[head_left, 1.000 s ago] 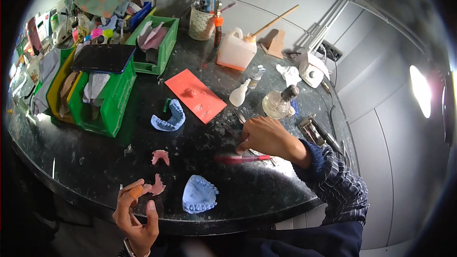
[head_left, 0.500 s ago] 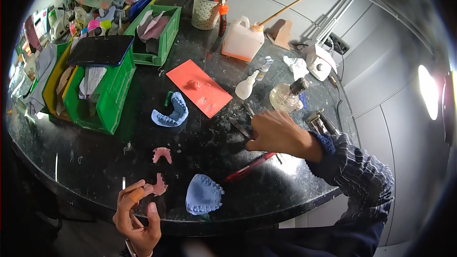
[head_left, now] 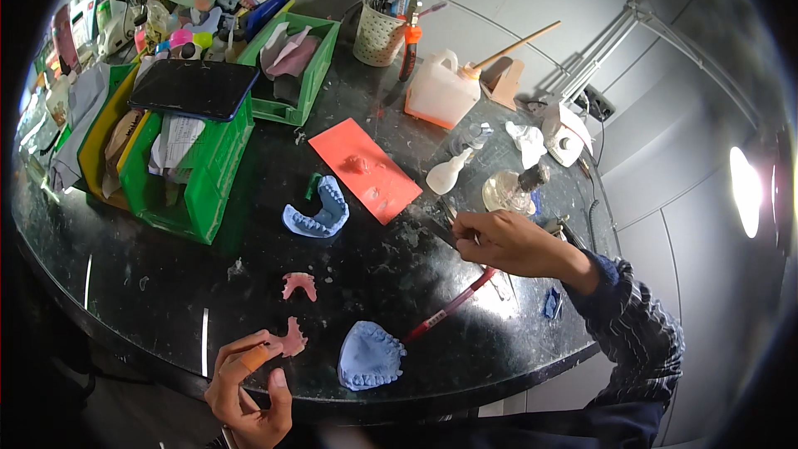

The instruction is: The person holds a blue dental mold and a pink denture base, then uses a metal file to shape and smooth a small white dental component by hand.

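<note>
My left hand is at the near edge of the black table, thumb apart from the fingers. Its index fingertip touches a pink denture base plate; whether it grips the plate is unclear. A second small pink plate lies just beyond. Right of the left hand sits a blue dental cast, and farther off a horseshoe-shaped blue cast. My right hand is curled closed over slim metal tools; its fingers hide what they hold. Below it lies a red pen-like stick.
A red wax sheet lies mid-table. Behind stand a white squeeze bottle, a glass burner, a liquid jug and a tool cup. Green bins with a dark tablet fill the left; a bright lamp hangs right.
The whole view has shifted, so things appear lower and farther right. My right hand's thumb, earlier stretched out, is now drawn in with the curled fingers. The left hand stays at the pink plate.
</note>
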Available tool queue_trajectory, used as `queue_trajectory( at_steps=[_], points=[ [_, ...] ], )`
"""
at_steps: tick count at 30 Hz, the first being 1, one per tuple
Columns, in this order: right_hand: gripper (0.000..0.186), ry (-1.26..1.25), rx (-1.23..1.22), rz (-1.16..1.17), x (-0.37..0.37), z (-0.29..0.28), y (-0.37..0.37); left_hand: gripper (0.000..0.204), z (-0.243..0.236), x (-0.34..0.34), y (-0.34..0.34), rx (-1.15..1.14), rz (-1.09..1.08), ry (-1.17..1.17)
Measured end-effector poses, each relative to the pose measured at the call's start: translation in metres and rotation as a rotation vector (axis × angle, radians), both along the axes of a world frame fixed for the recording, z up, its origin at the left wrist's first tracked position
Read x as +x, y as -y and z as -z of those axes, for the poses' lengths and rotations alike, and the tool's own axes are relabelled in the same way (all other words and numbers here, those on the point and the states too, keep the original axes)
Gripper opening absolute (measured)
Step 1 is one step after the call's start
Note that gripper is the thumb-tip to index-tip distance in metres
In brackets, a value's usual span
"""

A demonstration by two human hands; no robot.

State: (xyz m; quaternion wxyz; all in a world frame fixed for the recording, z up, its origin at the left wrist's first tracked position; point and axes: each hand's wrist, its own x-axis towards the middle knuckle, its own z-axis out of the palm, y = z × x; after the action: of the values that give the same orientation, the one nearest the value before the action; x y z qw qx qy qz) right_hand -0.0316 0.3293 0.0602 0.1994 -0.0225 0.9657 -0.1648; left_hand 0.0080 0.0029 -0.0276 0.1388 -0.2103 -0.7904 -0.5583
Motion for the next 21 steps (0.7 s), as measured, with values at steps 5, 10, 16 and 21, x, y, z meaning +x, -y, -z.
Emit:
queue_trajectory(
  at_steps=[5, 10, 16, 21],
  points=[
    [0.021, -0.038, -0.206, 0.034, 0.012, -0.021, 0.013, 0.025, -0.008, -0.004, 0.002, 0.023, 0.057, -0.012],
    [0.018, -0.113, -0.297, -0.031, 0.022, -0.040, 0.033, 0.037, -0.014, -0.003, 0.006, -0.073, 0.116, -0.092],
    [0.019, -0.075, -0.368, -0.046, 0.045, -0.051, 0.043, 0.024, -0.001, 0.001, -0.008, -0.010, -0.009, 0.009],
    [0.020, -0.015, -0.434, -0.031, 0.061, -0.058, 0.050, 0.032, 0.005, 0.006, -0.005, 0.115, 0.039, -0.010]
  ],
)
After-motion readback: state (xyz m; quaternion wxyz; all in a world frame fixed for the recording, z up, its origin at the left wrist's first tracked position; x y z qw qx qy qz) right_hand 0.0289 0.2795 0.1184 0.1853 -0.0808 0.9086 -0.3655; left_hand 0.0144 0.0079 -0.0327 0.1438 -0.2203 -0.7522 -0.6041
